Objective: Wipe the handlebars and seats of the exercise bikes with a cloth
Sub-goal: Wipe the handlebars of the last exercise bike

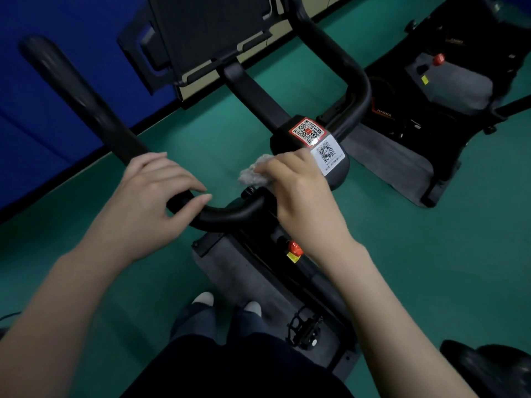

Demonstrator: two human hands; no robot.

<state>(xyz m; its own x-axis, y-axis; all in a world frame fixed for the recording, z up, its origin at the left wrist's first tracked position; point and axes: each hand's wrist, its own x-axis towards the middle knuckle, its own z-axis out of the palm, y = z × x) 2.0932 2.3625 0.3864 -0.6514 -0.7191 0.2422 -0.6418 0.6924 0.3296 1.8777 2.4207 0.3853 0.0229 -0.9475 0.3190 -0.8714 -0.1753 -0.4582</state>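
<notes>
Cloth (254, 172) sits bunched under the right hand (301, 191), clenched on it at the handlebar's (224, 215) inner bend beside the hub, while the left hand (155, 196) grips the bar, whose unwiped left arm runs up-left, nearer that hand.

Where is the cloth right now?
In the head view, the cloth is bunched under the right hand, pressed at the centre of the handlebar beside the QR stickers.

There is one view only, from the person's head, looking steeply down and forward. It sits close above the handlebars (218, 216), with the green floor (431, 254) beneath.
</notes>
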